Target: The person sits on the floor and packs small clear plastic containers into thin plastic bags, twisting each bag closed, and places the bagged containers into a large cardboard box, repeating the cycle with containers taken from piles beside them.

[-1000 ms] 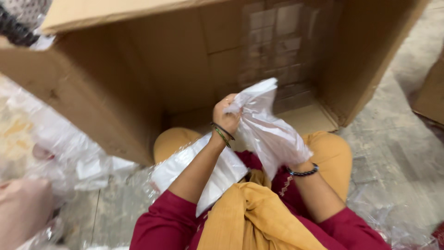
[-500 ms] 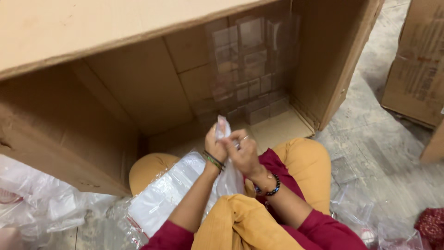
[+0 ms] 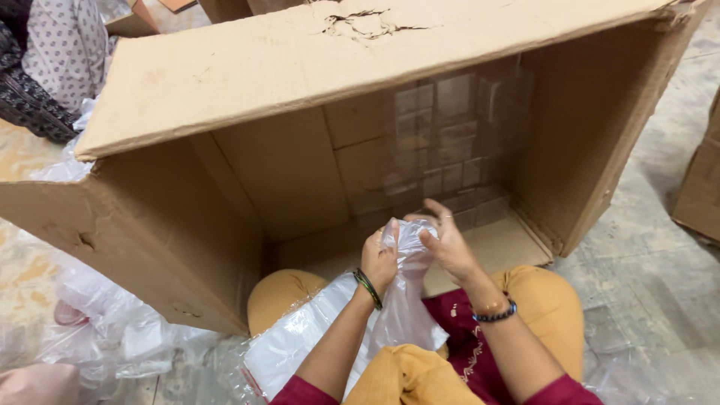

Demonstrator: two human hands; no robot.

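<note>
Clear, crinkled plastic bag (image 3: 405, 300): thin glossy film, soft and creased, its gathered top pinched at the mouth of the carton, its body hanging down over the lap. Left hand (image 3: 379, 259): grip clenched on the bag's neck, thumb up; green and dark bangles at the wrist. Right hand (image 3: 446, 244): grip part-open, fingertips pinching the same bunched top; dark bead bracelet. Flat stack of clear plastic bags (image 3: 300, 341): lying across the mustard-clad left knee. Large brown corrugated cardboard carton (image 3: 300, 67): tipped on its side, matte, torn flap, clear packets stacked within. Loose plastic film (image 3: 112, 337): on the stone floor, left.
</note>
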